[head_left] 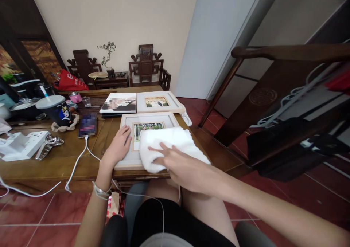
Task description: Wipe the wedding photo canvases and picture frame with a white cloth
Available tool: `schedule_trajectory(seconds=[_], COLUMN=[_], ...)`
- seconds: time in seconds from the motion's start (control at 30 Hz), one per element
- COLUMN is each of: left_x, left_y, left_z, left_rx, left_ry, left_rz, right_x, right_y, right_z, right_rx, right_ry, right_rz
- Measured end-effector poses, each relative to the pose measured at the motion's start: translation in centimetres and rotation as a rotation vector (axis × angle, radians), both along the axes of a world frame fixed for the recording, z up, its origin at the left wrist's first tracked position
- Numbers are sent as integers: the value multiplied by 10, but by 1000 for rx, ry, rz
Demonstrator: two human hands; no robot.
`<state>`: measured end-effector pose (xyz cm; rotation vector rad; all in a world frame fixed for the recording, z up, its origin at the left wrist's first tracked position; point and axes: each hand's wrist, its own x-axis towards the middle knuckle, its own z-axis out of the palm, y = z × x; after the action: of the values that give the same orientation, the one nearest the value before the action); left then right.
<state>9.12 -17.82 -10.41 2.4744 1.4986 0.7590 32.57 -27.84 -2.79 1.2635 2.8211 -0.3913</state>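
Note:
A light wooden picture frame lies flat at the table's front edge, with a photo of people outdoors inside a white mat. My left hand rests on its left side, fingers laid along the border. Over the right half of the frame spreads a fluffy white cloth, which hides part of the photo. My right hand presses on the cloth from above, some fingers stretched out and others bent into the fabric. Behind it are a second framed photo and a photo panel side by side.
On the table's left side are a phone on a white cable, a dark cup with a straw, a power strip and a clear glass. A dark wooden chair stands at the right, carrying hung items.

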Motion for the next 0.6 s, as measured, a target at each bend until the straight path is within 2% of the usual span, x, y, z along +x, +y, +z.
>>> schedule_trajectory(seconds=[0.07, 0.17, 0.27, 0.37, 0.47, 0.6], left_x=[0, 0, -1, -3, -3, -2], left_y=[0, -1, -1, 0, 1, 0], left_z=[1, 2, 3, 2, 0, 3], left_rx=[-1, -7, -10, -11, 0, 5], left_ry=[3, 1, -16, -30, -50, -112], left_rz=[-9, -20, -32, -28, -12, 13], right_x=[-3, -4, -10, -27, -50, -68], right_y=[19, 61, 103, 130, 135, 114], right_z=[-14, -29, -34, -31, -26, -18], right_rx=[75, 237, 362, 381, 345, 252], right_ry=[13, -18, -67, -86, -123, -175], right_rz=[-45, -119, -139, -130, -141, -124])
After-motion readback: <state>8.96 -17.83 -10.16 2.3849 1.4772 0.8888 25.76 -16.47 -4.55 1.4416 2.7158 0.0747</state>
